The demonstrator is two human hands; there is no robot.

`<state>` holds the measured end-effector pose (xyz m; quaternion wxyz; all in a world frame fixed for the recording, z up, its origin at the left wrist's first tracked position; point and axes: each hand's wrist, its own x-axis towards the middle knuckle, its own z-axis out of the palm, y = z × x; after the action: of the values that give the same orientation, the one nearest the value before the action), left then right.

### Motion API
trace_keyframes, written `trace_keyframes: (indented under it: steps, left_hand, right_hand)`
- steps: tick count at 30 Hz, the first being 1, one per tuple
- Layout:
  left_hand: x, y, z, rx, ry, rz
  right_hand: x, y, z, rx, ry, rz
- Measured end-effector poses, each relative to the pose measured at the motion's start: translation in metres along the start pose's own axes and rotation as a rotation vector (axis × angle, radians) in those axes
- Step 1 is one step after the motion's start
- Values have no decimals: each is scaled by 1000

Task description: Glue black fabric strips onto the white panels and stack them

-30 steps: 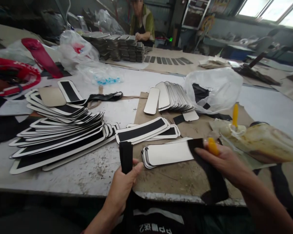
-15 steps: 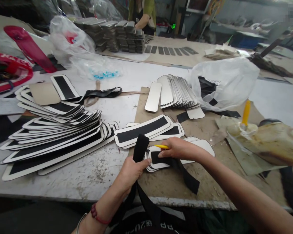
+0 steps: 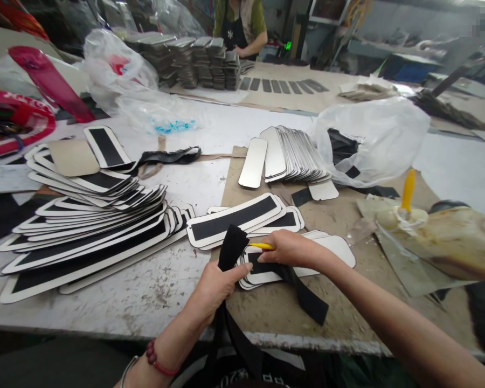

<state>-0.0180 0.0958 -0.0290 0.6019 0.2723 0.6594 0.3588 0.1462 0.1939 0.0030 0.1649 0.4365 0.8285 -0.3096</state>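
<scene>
My left hand (image 3: 214, 285) is closed on a black fabric strip (image 3: 232, 248), whose end stands up above the fingers while the rest hangs over the table edge. My right hand (image 3: 285, 249) grips a slim yellow tool (image 3: 262, 246) pointing left, its tip close to the strip's raised edge; its exact kind is unclear. Below both hands lies a small stack of white-rimmed panels (image 3: 258, 278) with black centres. Another black strip (image 3: 309, 302) trails from under my right hand toward the table's front. Just beyond, black-centred panels (image 3: 234, 218) overlap one another.
Piles of finished-looking panels (image 3: 92, 264) cover the left side. Plain white panels (image 3: 295, 156) lean in a row behind, beside a plastic bag (image 3: 375, 140). A yellow handle (image 3: 408, 191) stands upright in a container at right. Across the table a person (image 3: 242, 32) stands near stacked grey pieces.
The yellow tool and my right hand have shifted slightly left, closer to the raised strip. The strip's end leans a little more to the right. The person opposite has moved their arm.
</scene>
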Motion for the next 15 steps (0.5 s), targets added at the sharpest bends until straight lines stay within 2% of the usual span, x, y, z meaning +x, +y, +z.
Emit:
trace_keyframes:
  steps: [5,8,11,15]
  left_hand:
    - [9,-4,6,1,56,95]
    - [12,-6,8,5,82,105]
    - [12,-7,8,22,111,82]
    - [9,-7,6,56,123,54]
  right_hand:
    - [4,-4,3,-49,25,-5]
    - [-8,-2,3,-64,56,4]
    - [-40,17,4,-70,69,52]
    - [-93,64,4,51,155,191]
